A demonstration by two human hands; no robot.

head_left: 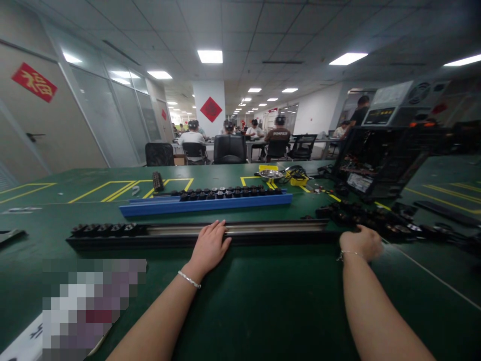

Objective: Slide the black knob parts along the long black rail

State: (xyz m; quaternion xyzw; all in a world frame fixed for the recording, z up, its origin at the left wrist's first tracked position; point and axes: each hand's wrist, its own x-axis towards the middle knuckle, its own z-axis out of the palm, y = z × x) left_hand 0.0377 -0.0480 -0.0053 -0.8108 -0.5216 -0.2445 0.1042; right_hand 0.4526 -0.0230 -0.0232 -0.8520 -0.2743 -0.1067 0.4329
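Here, my left hand [212, 245] lies flat on the black rail [268, 236], which stretches sideways under it; my right hand [361, 243], well apart, curls at its right end, grip not clear.

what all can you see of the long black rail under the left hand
The long black rail is a narrow, straight channel with a paler strip along its groove; whether it is metal or plastic is unclear. It lies flat across the green table, nearer than the blue rail. A row of small black parts sits at its left end. The left hand rests on it near the middle; the right hand is by its right end, touch uncertain.
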